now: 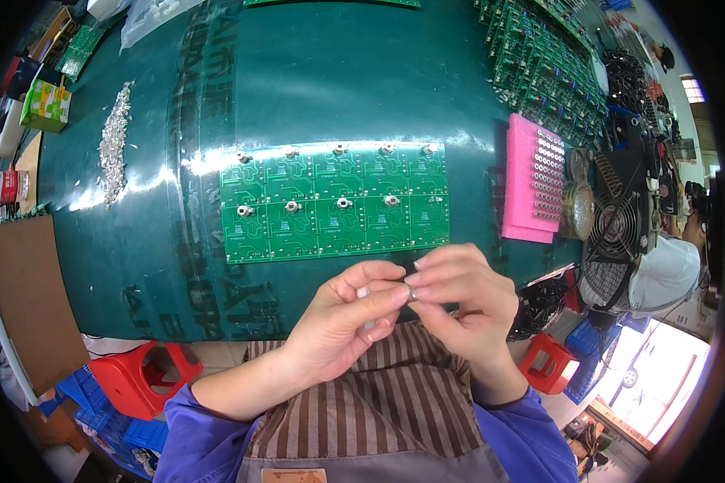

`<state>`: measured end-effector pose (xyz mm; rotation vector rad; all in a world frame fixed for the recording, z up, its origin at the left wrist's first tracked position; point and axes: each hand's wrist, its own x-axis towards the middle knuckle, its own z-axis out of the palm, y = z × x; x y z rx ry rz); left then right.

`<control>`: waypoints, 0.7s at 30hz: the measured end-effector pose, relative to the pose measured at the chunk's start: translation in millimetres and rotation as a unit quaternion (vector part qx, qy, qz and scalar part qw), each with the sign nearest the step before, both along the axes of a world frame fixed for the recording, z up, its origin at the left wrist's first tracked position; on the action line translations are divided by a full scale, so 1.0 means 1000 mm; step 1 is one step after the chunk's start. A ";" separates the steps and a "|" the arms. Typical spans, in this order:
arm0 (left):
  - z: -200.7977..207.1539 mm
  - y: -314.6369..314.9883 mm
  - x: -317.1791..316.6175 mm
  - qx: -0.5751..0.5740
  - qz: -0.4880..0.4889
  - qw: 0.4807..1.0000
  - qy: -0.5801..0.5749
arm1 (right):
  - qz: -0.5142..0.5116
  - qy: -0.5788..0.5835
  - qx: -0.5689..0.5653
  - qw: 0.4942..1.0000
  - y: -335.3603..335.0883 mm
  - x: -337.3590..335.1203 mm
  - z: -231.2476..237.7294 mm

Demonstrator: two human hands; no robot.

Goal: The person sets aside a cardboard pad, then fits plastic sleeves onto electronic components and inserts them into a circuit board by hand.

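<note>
In front of my apron, my left hand (pixel 338 318) and my right hand (pixel 469 298) meet with fingertips pinched on a small round metal component (pixel 412 295). Most of it is hidden by the fingers. It resembles the metal-can parts on the board, though its kind is hard to make out. Something white shows between the left fingers. Just beyond the hands lies a green circuit board panel (pixel 298 235), divided into cells in two rows. Several round metal-can components (pixel 344 204) stand on it. To the right, a pink foam block (pixel 521 181) bears rows of similar small parts.
A heap of silvery clippings (pixel 114 149) lies on the green table mat (pixel 354 80) at left. Stacked circuit boards (pixel 544 68) fill the far right. Beyond the foam are a tape roll (pixel 578 211) and a fan (pixel 616 221). Red stools (pixel 141 378) stand below the table.
</note>
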<state>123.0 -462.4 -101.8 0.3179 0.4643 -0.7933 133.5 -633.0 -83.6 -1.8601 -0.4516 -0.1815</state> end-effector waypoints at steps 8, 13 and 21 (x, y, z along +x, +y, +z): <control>0.008 -0.008 0.001 0.097 -0.022 0.995 -0.022 | -0.127 -0.041 -0.113 0.985 -0.012 0.026 -0.008; 0.001 0.000 -0.002 0.096 -0.061 0.993 -0.041 | -0.164 0.015 -0.151 0.975 -0.028 0.047 -0.025; 0.007 0.011 0.002 0.093 -0.093 0.989 -0.065 | -0.134 -0.012 -0.197 0.971 -0.024 0.054 -0.020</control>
